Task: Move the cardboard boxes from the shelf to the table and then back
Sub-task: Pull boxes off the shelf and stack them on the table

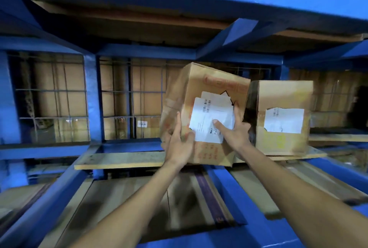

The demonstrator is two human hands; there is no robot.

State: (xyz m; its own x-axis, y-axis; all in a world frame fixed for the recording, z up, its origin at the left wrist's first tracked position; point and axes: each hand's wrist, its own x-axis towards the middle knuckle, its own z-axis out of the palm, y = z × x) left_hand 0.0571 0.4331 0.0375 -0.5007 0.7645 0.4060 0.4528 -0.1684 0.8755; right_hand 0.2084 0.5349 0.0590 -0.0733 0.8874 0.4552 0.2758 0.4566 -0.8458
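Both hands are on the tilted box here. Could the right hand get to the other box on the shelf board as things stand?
Probably yes. The second box sits upright just right of the right hand, its labelled face open with nothing in front. But that hand would first have to let go of the tilted box, leaving the left hand alone.

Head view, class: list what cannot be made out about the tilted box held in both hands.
- Label print: too small and blurred.
- Tilted box underside: hidden by left hand and the box itself.
- Right hand fingers: partly hidden behind the box edge.
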